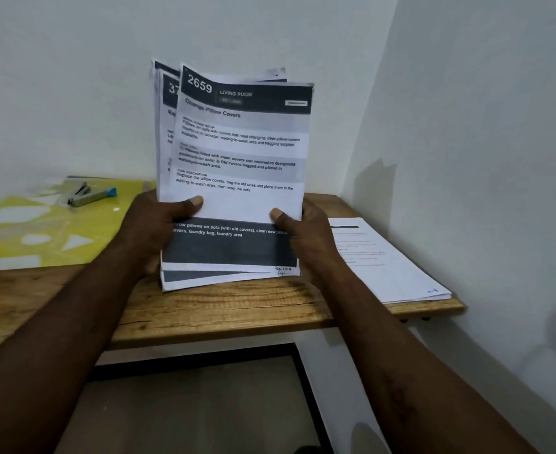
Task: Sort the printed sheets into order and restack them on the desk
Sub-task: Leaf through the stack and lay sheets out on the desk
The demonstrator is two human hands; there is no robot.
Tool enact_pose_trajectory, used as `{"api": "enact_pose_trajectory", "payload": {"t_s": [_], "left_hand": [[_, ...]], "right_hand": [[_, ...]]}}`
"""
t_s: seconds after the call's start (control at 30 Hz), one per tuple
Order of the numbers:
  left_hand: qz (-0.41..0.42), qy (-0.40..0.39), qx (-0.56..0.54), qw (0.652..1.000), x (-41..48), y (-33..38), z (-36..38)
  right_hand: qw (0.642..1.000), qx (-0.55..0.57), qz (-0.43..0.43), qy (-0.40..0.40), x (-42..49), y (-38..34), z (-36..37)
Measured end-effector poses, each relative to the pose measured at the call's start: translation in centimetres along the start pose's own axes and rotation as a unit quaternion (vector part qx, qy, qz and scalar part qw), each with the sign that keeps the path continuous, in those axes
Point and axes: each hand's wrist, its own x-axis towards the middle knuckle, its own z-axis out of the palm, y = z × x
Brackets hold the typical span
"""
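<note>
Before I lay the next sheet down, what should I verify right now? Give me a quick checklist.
1. Grip: left hand and right hand both hold the held sheets, thumbs in front: ok.
2. Held sheets squared up: not ok, the back sheets fan out leftward.
3. Front sheet's handwritten page number readable: cannot tell, blurred.
4. Desk stack lies flat on the desk beside the right hand: ok.
5. Stapler out of the way, far left: ok.

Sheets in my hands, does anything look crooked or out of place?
Yes. The sheets, held upright by the left hand and right hand, are not squared: the rear ones stick out left and above the front one, and the bottom edges are staggered.
</note>
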Motion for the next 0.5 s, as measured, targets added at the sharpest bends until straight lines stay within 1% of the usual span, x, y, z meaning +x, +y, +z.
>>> {"api": "enact_pose_trajectory", "payload": {"t_s": [0.07,0.1,0.17,0.23,0.4,0.5], "left_hand": [[0.029,0.021,0.039,0.999,0.5,0.4,-1.1],[0.040,0.029,0.058,0.997,0.7,0.5,-1.7],[0.052,0.038,0.082,0.995,0.9,0.6,-2.6],[0.058,0.033,0.085,0.994,0.8,0.7,-2.9],[0.076,0.003,0.018,0.997,-0.2,1.6,-3.7],[0.079,-0.015,0.013,0.997,-0.9,1.6,-3.5]], "right_hand": [[0.999,-0.033,-0.002,-0.041,0.0,-0.4,0.4],[0.998,-0.031,0.005,-0.059,0.0,-0.6,0.7],[0.996,0.033,0.035,-0.072,-0.1,-0.8,1.4],[0.995,0.071,0.041,-0.062,0.1,-0.9,1.9],[0.999,-0.019,-0.043,-0.015,0.4,-0.6,3.1],[0.998,-0.028,-0.050,0.017,0.1,0.1,3.9]]}}
